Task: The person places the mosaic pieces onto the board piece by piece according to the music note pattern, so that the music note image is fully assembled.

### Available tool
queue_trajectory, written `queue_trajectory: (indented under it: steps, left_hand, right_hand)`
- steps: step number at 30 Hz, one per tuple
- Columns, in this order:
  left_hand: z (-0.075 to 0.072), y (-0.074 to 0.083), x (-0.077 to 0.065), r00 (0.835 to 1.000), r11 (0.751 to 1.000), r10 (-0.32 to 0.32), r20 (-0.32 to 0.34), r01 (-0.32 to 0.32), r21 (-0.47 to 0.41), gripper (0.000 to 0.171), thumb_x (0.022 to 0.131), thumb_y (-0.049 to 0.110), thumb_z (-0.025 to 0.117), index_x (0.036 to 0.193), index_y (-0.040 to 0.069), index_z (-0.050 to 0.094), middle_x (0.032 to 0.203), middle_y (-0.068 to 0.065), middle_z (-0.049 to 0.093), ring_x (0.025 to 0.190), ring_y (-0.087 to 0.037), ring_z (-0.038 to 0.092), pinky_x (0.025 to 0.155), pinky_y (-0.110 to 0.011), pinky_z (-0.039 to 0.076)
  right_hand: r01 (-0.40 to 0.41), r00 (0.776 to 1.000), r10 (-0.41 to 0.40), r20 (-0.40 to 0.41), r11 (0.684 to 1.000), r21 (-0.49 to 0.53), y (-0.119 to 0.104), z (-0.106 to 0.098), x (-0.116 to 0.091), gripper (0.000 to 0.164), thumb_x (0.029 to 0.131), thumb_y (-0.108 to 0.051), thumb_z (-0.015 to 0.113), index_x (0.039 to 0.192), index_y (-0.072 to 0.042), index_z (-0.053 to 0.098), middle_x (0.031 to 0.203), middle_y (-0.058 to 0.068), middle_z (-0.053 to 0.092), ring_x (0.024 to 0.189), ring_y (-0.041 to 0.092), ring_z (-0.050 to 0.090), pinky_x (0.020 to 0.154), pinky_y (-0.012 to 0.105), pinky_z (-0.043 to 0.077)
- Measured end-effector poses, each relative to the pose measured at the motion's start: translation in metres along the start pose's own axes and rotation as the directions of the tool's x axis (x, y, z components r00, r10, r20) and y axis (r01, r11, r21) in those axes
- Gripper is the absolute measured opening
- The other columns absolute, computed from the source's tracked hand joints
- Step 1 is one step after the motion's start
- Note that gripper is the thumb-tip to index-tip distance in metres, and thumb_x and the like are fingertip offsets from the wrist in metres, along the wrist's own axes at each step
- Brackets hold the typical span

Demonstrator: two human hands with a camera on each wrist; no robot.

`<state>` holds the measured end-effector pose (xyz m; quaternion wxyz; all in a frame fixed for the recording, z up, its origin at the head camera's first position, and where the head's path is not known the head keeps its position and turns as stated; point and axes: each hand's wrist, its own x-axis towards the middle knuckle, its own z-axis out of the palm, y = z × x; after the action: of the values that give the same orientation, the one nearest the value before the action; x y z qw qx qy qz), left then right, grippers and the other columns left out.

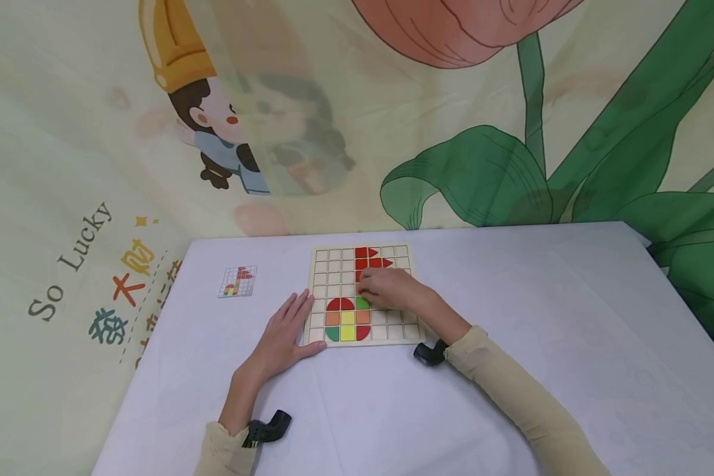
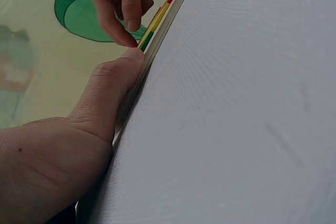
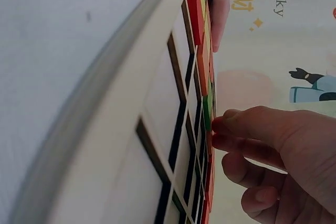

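Observation:
A pale square puzzle board [image 1: 395,332] with a grid of recessed cells lies on the table. My left hand [image 1: 281,336] rests against its left edge, fingers straight and thumb [image 2: 113,80] spread along the near edge. Over the middle of the board, my right hand [image 1: 393,289] pinches a small orange-red piece [image 3: 210,141] with thumb and index fingertips, right at the cell above a green piece [image 1: 362,303]; the hand largely hides this piece. Red pieces [image 1: 363,264], some pointed, fill cells farther up. Nearer me sit red half-round, orange, yellow [image 1: 348,325] and green pieces.
A small pattern card [image 1: 237,281] with a similar coloured grid lies left of the board on the white tablecloth [image 1: 547,317]. Black wrist cameras [image 1: 430,354] sit by both cuffs. A printed backdrop [image 1: 321,119] stands behind the table's far edge.

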<state>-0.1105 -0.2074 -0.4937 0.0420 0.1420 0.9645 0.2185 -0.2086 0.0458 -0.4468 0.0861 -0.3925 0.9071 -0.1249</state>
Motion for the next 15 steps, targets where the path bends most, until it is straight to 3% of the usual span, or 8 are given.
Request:
queue_trajectory:
  steps: [6, 15]
  left_hand:
    - [0.0016, -0.001, 0.0004, 1.0, 1.0, 0.012, -0.013, -0.012, 0.004, 0.095, 0.081, 0.053, 0.071, 0.154, 0.012, 0.026, 0.163, -0.008, 0.022, 0.151, -0.033, 0.015, 0.117, -0.06, 0.025]
    - [0.0023, -0.0021, -0.0007, 1.0, 1.0, 0.004, -0.009, -0.004, 0.012, 0.095, 0.081, 0.052, 0.071, 0.154, 0.012, 0.026, 0.163, -0.008, 0.022, 0.151, -0.033, 0.014, 0.117, -0.059, 0.025]
  right_hand:
    - [-0.01, 1.0, 0.01, 0.009, 0.999, 0.048, 0.0023, -0.0038, -0.0038, 0.011, 0.095, -0.02, 0.06, 0.097, -0.016, 0.071, 0.093, -0.004, 0.067, 0.082, 0.011, 0.058, 0.077, 0.026, 0.052]
    - [0.019, 0.999, -0.02, 0.034, 0.999, 0.041, 0.0026, -0.0028, -0.006, 0.021, 0.096, -0.02, 0.059, 0.111, -0.012, 0.072, 0.118, 0.002, 0.066, 0.109, 0.018, 0.062, 0.094, 0.035, 0.054]
